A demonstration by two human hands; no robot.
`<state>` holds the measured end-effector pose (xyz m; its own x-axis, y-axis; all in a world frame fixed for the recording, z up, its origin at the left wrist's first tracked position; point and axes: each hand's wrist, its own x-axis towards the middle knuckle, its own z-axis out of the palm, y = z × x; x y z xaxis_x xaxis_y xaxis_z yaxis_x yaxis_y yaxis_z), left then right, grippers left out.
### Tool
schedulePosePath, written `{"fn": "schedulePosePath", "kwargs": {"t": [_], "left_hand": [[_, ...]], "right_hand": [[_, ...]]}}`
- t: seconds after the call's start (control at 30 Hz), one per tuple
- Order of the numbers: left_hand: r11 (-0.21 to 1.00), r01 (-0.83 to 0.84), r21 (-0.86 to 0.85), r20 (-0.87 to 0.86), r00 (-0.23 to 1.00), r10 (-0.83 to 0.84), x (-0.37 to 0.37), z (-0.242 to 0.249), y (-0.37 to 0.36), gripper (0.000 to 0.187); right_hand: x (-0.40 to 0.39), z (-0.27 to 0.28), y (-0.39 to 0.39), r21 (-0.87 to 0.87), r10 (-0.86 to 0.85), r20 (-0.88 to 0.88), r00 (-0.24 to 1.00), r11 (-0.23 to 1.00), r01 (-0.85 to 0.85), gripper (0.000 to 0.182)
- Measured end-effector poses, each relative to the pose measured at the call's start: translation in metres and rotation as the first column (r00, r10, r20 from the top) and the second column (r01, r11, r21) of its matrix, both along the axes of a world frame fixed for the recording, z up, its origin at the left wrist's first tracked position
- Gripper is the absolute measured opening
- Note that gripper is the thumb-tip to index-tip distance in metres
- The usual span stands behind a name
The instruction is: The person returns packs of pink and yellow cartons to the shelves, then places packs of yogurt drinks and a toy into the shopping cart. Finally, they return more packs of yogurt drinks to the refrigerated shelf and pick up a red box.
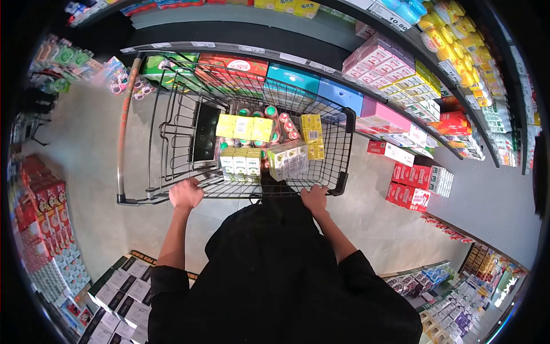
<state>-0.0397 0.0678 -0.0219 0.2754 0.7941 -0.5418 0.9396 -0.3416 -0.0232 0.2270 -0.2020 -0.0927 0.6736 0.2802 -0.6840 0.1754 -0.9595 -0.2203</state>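
Note:
A wire shopping cart stands sideways in front of me, its handle on the left. My left hand is closed around the near rim by the handle end. Farther right along this rim, my right hand grips it near the black corner. Inside the basket lie yellow drink packs, a green-and-white carton pack and a shrink-wrapped carton pack. Another yellow pack rests against the far right part. Bottles with green caps and red-capped bottles sit partly hidden among them.
Large coloured boxes line the lower shelf just beyond the cart. Red cartons are stacked on the right. Stacked goods rise at the left, and white boxes stand behind me at lower left. Grey tiled floor surrounds the cart.

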Motion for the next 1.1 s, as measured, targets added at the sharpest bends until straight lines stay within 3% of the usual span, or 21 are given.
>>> {"fn": "schedulePosePath", "kwargs": {"t": [0.1,0.2,0.53,0.6,0.7,0.73,0.8,0.87,0.93,1.0,1.07,1.1], "left_hand": [[0.993,0.02,0.116,0.129,0.991,-0.035,-0.006,-0.008,0.0,0.017],[0.995,0.019,0.095,0.176,0.984,-0.036,-0.007,-0.009,0.001,0.017],[0.999,-0.029,0.028,0.099,0.995,0.026,0.007,0.003,-0.002,0.019],[0.998,-0.024,0.056,0.161,0.987,0.015,0.005,0.002,-0.004,0.018],[0.998,-0.031,0.054,0.16,0.987,0.022,0.006,0.001,-0.004,0.017],[0.998,-0.028,0.048,0.157,0.987,0.02,0.005,-0.001,-0.003,0.017],[0.998,-0.038,0.042,0.159,0.987,0.031,0.004,-0.001,0.0,0.017],[0.999,-0.039,0.022,0.176,0.984,0.035,0.006,0.002,-0.001,0.017],[0.999,-0.024,0.03,0.179,0.984,0.019,0.008,0.003,-0.001,0.016],[0.999,-0.017,0.042,0.177,0.984,0.009,0.006,0.002,-0.001,0.017],[0.999,-0.008,0.041,0.167,0.986,0.002,0.013,0.012,-0.002,0.016],[0.999,-0.005,0.034,0.15,0.989,-0.001,0.014,0.012,-0.003,0.017]], "right_hand": [[-0.002,-0.003,-0.001,-0.002,-0.031,0.023,0.999,1.0,0.031,0.049],[-0.003,-0.005,-0.004,0.036,-0.066,0.033,0.997,0.997,0.065,0.046],[0.008,0.006,-0.005,0.063,0.018,0.03,0.999,0.998,-0.02,0.045],[0.014,0.007,-0.009,0.049,0.04,0.008,0.999,0.998,-0.041,0.047],[0.044,0.024,0.005,-0.118,0.242,-0.305,0.921,0.95,-0.289,0.056],[0.061,0.038,0.018,-0.116,0.243,-0.306,0.92,0.95,-0.289,0.056],[0.098,0.045,0.035,-0.02,0.339,-0.618,0.71,0.895,-0.445,0.048],[0.12,0.024,0.042,0.039,0.386,-0.508,0.77,0.904,-0.427,0.037],[0.137,-0.013,0.055,0.113,0.308,-0.366,0.878,0.951,-0.287,0.03],[0.144,-0.056,0.047,0.393,0.026,-0.374,0.927,0.91,0.133,0.02],[0.167,-0.104,0.038,0.233,0.151,-0.47,0.869,0.972,-0.043,0.022],[0.165,-0.114,0.035,0.16,-0.006,-0.512,0.859,0.982,0.103,0.03]]}}
